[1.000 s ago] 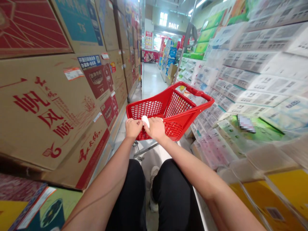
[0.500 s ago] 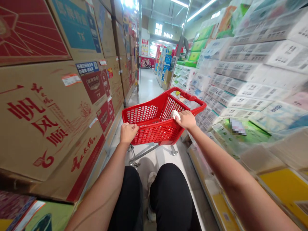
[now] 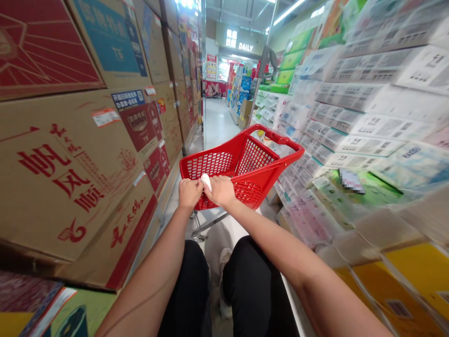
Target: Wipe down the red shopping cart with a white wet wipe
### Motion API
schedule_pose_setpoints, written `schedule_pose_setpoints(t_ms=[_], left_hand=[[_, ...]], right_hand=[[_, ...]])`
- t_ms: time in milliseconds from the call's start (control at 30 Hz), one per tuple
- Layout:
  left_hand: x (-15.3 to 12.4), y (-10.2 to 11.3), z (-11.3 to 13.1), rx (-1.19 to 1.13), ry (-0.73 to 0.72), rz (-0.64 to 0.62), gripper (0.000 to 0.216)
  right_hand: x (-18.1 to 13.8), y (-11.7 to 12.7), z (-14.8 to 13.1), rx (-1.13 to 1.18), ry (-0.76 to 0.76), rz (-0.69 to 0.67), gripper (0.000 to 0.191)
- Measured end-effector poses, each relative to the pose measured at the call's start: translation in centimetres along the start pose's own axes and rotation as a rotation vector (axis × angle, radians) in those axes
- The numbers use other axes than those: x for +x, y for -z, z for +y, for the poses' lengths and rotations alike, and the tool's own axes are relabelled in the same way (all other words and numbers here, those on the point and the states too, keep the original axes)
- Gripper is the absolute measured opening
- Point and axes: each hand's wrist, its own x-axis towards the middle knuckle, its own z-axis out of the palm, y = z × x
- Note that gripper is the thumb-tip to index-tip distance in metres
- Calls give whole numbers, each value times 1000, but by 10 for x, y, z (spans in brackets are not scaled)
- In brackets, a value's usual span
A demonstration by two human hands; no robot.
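Observation:
A red plastic shopping cart [image 3: 252,192] stands side-on in front of my knees, its handle end to the right. My left hand [image 3: 190,192] is closed over the near rim of its basket, towards the left end. Right beside it, my right hand [image 3: 221,191] has its fingers closed on a crumpled white tissue [image 3: 206,180], held just over the same rim. The tissue lies against the left hand's fingertips. Through the mesh the basket's inside shows only in part.
Stacked cardboard cartons [image 3: 66,178] wall the left side. On the right rise piles of plastic-wrapped tissue packs [image 3: 351,103], with yellow packs [image 3: 417,262] lower down. A metal post [image 3: 261,70] stands behind the cart. White floor [image 3: 220,117] runs away down the aisle.
My right hand has slid left along the cart's near rim, bringing the white tissue up to my left hand. The left hand stays at its place on the rim.

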Motion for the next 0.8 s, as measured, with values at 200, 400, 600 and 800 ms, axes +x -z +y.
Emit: schedule_pose_setpoints(t_ms=[200, 400, 600, 800], left_hand=[[-2, 5, -8, 62, -37, -14, 52], [-2, 5, -13, 50, -35, 2, 51], [-3, -1, -2, 49, 11, 27, 54], [-2, -2, 12, 61, 1, 32, 53]], right_hand=[[-5, 15, 40, -49, 85, -94, 50], [-19, 50, 141, -257, -50, -112, 53], [-21, 55, 157, -301, -143, -102, 50], [-11, 34, 85, -151, -1, -213, 43]])
